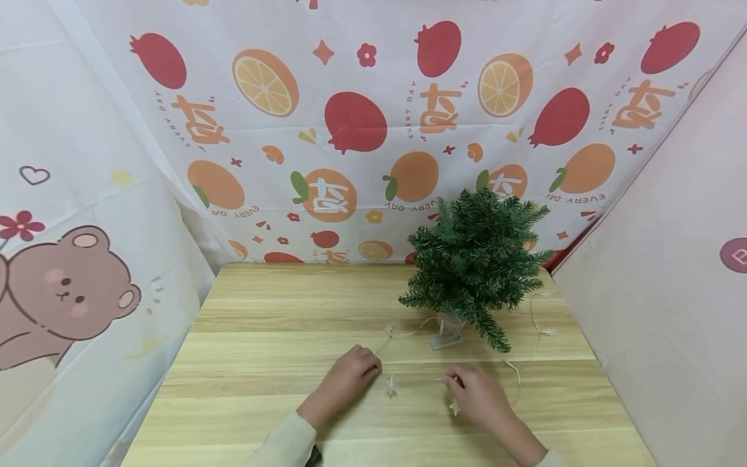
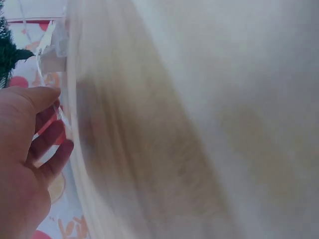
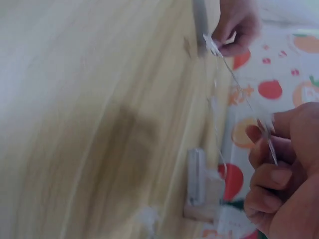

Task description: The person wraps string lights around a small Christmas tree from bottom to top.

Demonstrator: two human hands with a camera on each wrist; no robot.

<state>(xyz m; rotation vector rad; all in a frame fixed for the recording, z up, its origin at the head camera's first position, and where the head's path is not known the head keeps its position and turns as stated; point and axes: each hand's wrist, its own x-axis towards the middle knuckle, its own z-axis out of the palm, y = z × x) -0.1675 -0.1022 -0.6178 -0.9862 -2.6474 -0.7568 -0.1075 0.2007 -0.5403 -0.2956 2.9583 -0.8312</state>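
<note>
A string of star-shaped fairy lights (image 1: 391,387) lies over the wooden table between the two hands. My left hand (image 1: 349,375) pinches the thin wire between thumb and fingers, and in the right wrist view a clear star (image 3: 212,45) is beside those fingertips. To the right, my right hand (image 1: 475,392) grips another stretch of the wire, which runs fairly straight between the hands in the right wrist view. A pale star (image 1: 454,408) hangs just under the right hand. Behind them stands a small green artificial Christmas tree (image 1: 475,253).
By the tree's base lies a pale battery box (image 1: 446,340). More of the light string (image 1: 547,332) lies on the table right of the tree. A fruit-print cloth (image 1: 356,123) hangs behind the table (image 1: 262,318). A dark object (image 1: 314,456) shows by the left sleeve.
</note>
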